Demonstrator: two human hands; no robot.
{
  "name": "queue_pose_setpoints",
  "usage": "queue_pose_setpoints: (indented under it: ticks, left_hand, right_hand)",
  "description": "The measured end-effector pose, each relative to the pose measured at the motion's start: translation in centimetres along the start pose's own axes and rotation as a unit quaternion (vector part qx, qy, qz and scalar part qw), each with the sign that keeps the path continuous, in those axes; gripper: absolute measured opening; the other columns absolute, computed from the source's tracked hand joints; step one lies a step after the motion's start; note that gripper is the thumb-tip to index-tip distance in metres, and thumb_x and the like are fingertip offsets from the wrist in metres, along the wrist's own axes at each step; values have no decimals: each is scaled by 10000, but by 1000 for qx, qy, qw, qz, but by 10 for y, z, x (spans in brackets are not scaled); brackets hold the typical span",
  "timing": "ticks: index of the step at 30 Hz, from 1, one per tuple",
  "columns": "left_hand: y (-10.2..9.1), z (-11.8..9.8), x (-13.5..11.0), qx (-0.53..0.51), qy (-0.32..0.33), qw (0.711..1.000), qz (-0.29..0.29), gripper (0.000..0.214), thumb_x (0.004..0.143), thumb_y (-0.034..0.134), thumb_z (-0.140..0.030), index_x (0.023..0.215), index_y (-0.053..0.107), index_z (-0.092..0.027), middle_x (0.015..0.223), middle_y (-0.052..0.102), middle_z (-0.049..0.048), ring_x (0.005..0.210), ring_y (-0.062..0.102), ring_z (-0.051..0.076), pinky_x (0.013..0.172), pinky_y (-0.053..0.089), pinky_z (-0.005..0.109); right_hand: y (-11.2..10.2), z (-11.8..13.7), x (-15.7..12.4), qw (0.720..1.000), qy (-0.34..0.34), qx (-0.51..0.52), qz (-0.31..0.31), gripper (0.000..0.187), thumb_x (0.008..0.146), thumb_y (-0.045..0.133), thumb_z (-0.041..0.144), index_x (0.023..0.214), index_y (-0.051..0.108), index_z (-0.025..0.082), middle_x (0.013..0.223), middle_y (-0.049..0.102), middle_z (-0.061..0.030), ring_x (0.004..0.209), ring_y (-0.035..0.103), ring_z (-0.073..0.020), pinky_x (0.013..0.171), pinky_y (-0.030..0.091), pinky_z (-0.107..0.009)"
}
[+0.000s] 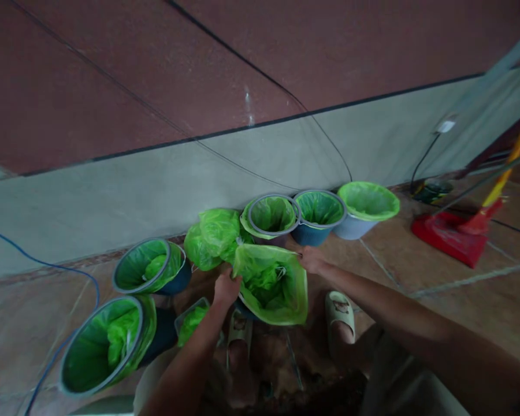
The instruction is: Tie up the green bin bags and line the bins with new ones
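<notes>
A green plastic bag [297, 289] lines a dark bin [246, 310] between my feet, its edge folded outward over the rim. Crumpled green plastic with a white tie lies inside it. My left hand [226, 287] is closed on the bag's left edge. On the far right edge of the same bag, my right hand [312, 259] pinches the plastic. Just behind stand a bin with a grey ring [274, 215] over its green liner and a bulging green bag [219, 234].
Lined bins stand along the wall: a blue one [309, 234] and a pale one [357, 227]. Two more, one nearer [158, 329] and one farther [177, 280], are at left, beside a small container [179, 316]. A red dustpan [450, 236] and a blue cable [58, 346] lie on the tiles.
</notes>
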State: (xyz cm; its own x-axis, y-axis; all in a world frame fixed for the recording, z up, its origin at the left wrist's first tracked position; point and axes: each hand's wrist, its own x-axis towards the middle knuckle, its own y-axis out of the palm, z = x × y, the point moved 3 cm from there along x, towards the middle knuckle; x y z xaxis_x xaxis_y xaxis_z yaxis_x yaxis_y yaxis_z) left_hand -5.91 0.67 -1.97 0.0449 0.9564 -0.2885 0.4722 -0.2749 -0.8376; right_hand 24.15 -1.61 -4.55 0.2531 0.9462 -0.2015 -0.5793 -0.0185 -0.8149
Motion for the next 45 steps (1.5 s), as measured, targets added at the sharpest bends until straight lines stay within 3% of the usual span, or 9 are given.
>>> queue_pose_setpoints:
  ticks: [5,10,18,24,28,32,36,40,45]
  left_hand:
    - [16,13,-13,-51,-69,996,38,436,737,727,-329,1107,638,-115,931,735,125,936,690,264,778,511,303]
    - [22,12,-28,-20,-46,994,99,97,743,631,-156,655,671,-144,656,695,90,750,701,247,641,494,275]
    - [-13,-8,-25,98,0,994,56,173,801,572,-188,706,714,-165,825,738,129,939,695,254,794,497,279]
    - [-32,-25,-35,206,18,977,47,320,905,433,-225,909,743,-146,1067,721,167,1032,665,283,892,485,354]
    - [-48,-40,-37,215,26,976,24,294,887,458,-198,904,743,-129,1049,721,169,1053,652,286,928,468,360]
    - [-78,-51,-39,4,26,999,-27,281,868,477,-216,808,736,-124,874,735,114,937,673,244,876,486,327]
    - [-105,-71,-49,-306,94,944,-77,208,785,611,-297,851,739,-146,989,739,47,994,644,204,920,464,294]
    - [-98,-105,-43,-447,129,885,-21,212,725,682,-345,801,728,-152,1035,731,58,1008,638,202,920,463,315]
    - [-64,-135,-14,-458,153,874,58,267,697,728,-361,832,720,-131,917,733,65,910,641,179,854,473,293]
  right_hand:
    - [-4,9,5,996,-9,-76,47,179,801,623,272,807,761,158,838,733,-105,796,672,-215,672,463,-264]
    - [-10,16,-1,993,-8,-101,53,240,846,557,252,842,775,150,853,736,-113,815,686,-212,694,458,-248]
    - [-25,16,-4,996,-10,-88,18,277,837,519,202,930,779,174,953,746,-94,867,673,-202,710,440,-235]
    - [-40,25,-6,997,-28,64,-22,274,830,493,209,836,767,190,824,739,-26,761,644,-161,693,438,-225]
    - [-51,40,-7,969,-63,230,-61,226,823,511,288,797,701,168,756,703,-21,730,612,-161,692,455,-245]
    - [-57,61,-16,896,-106,431,-32,239,820,535,399,799,616,176,841,709,-42,844,639,-170,792,484,-279]
    - [-56,81,-26,818,-97,564,47,318,766,617,496,835,549,193,790,691,-21,781,655,-160,761,504,-293]
    - [-46,98,-34,821,-92,557,86,373,750,642,535,818,529,187,563,552,60,511,495,-80,533,397,-204]
    - [-19,118,-47,832,-140,500,193,395,768,641,485,981,559,163,584,559,66,492,475,-73,489,368,-193]
